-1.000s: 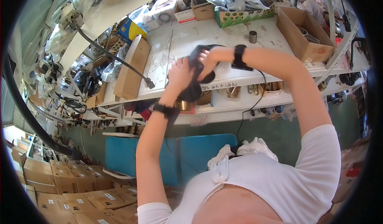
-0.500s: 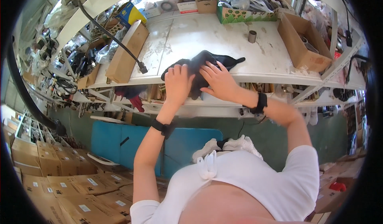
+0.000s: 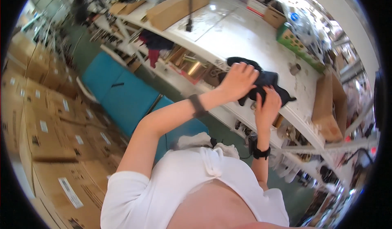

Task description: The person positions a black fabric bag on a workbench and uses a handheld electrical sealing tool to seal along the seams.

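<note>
A crumpled piece of black cloth (image 3: 268, 79) lies at the front edge of the white workbench (image 3: 232, 33); its exact kind I cannot make out. My left hand (image 3: 239, 81) comes over its left part, with the fingers bent down onto the fabric. On the near right side, my right hand (image 3: 268, 106) holds the fabric between curled fingers and thumb. A narrow dark end of the cloth sticks out to the right, past my right hand. Both wrists carry black bands. My fingers cover part of the cloth.
A long cardboard box (image 3: 177, 8) and a hanging cable plug (image 3: 189, 25) are at the bench's left. Rightward stand a metal cylinder (image 3: 295, 69), a green carton (image 3: 300, 49) and an open cardboard box (image 3: 328, 110). Below are a blue padded seat (image 3: 118, 92) and stacked cartons (image 3: 53, 119).
The whole view has turned, so the bench now slants down to the right. My hands remain on the black cloth; the left fingers are more bent, and the right hand grips nearer the front.
</note>
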`<state>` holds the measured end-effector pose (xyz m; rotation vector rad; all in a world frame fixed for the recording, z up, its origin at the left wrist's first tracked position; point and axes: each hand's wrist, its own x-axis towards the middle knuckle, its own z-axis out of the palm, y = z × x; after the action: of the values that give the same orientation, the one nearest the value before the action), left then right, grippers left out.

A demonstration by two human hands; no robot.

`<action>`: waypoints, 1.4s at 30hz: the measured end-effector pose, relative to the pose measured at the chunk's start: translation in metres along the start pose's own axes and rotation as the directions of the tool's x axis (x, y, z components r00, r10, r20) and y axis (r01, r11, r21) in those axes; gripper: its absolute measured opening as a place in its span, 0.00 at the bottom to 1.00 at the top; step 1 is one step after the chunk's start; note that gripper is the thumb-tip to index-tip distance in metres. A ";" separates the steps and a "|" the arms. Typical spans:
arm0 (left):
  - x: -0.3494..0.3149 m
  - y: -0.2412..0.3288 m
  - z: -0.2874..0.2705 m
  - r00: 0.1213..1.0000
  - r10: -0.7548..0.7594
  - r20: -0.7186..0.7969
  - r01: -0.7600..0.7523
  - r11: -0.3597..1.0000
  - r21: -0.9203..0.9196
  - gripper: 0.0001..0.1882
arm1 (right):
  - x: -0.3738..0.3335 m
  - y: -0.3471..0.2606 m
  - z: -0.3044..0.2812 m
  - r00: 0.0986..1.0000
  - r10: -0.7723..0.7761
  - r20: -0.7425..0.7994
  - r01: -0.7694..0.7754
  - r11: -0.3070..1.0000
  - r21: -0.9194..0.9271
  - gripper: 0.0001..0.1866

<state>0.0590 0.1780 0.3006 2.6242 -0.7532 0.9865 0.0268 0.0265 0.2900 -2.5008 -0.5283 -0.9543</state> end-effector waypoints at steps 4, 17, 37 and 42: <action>-0.004 0.011 0.006 0.997 -0.046 -0.062 0.047 0.999 0.014 0.24 | -0.004 0.010 0.001 0.999 -0.046 0.008 0.046 0.999 -0.019 0.13; -0.034 -0.036 -0.005 0.992 -0.044 -0.121 0.058 0.992 0.114 0.23 | 0.018 -0.010 0.032 0.990 -0.136 0.030 0.138 0.987 -0.076 0.11; -0.072 -0.063 -0.021 0.874 -0.474 -0.109 0.461 0.878 -0.127 0.21 | 0.056 -0.067 0.081 0.969 -0.246 -0.010 0.245 0.962 0.124 0.07; -0.071 -0.045 -0.019 0.890 -0.450 0.069 0.454 0.864 -0.218 0.18 | 0.034 -0.052 0.062 0.981 -0.189 0.036 0.185 0.977 0.102 0.10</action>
<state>0.0276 0.2508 0.2658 2.4369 -0.2079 0.6945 0.0590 0.1078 0.2832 -2.4214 -0.8179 -0.9159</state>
